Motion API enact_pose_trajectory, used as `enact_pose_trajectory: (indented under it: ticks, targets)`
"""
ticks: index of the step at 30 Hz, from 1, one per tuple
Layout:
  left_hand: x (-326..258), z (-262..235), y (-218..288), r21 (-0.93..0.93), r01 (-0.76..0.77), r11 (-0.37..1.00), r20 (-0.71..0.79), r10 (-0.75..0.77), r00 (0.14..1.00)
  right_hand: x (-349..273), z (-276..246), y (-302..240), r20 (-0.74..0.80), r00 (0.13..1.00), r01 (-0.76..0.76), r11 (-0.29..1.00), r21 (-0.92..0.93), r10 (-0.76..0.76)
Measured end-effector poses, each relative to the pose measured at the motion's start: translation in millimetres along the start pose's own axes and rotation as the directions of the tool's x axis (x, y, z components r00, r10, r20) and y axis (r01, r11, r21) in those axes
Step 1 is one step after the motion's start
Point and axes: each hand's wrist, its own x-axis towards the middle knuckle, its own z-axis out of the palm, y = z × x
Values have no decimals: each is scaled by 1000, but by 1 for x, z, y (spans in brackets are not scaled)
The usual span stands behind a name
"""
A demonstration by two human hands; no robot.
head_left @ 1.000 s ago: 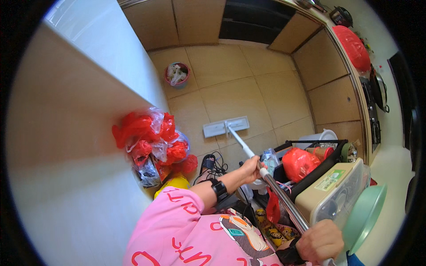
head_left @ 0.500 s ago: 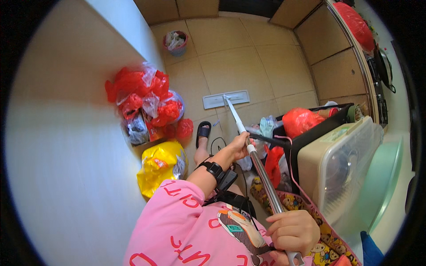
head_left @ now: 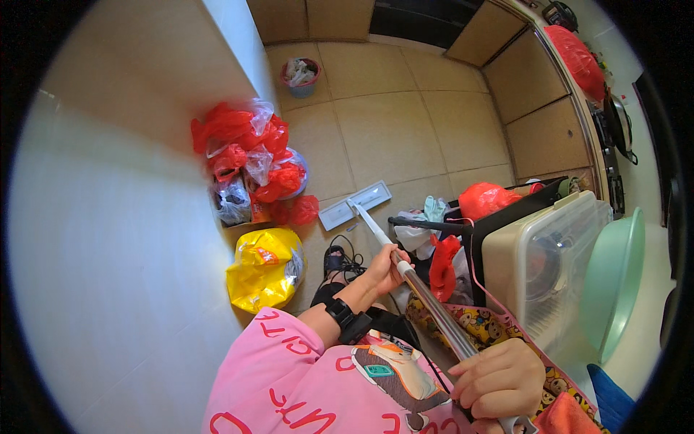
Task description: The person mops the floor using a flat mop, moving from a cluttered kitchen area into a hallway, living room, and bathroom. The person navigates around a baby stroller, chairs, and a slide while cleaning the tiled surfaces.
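Note:
A flat mop slants across the view, its pale rectangular head (head_left: 371, 195) lying on the tiled floor. The mop's pole (head_left: 441, 309) is white near the head and shiny metal higher up. My left hand (head_left: 382, 272) is wrapped round the pole at the joint between its white and metal parts. Close to the pole's top end, at the lower right, my right hand (head_left: 500, 380) grips it with curled fingers. A dark sandal (head_left: 334, 254) shows on my foot just below the mop head, beside a thin black cord.
Red and clear plastic bags (head_left: 271, 155) are heaped along the left wall, above a yellow bag (head_left: 266, 269). A small bin (head_left: 300, 78) stands farther off. Right of the pole are a black cart (head_left: 499, 228), a beige clear-lidded box (head_left: 538, 249) and a green basin (head_left: 614, 286). Cabinets (head_left: 542, 116) line the back right.
The mop head has come nearer to me and turned, its right end now higher. Both hands keep their grip; the right has shifted rightward and the left has drawn back. My foot has moved nearer.

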Motion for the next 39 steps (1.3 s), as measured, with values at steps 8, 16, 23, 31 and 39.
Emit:
enact_pose_trajectory:
  ticks: [8,16,23,31,39]
  targets:
    - [-27,-9,39,39,-126,991,-29,127,991,1,9,-1,-130,961,-250,968,-29,245]
    - [13,20,15,84,21,996,-72,-15,997,-6,4,-18,-218,967,-163,977,-137,130]
    - [68,26,5,172,184,968,-213,-146,966,-15,17,8,-288,858,-483,859,-171,425]
    - [47,1,-19,46,196,979,-109,-190,976,-26,13,1,-225,940,-285,952,-110,256]
    - [1,-38,-44,-46,44,998,-45,-46,998,-34,53,-12,-67,983,-172,983,-63,168]
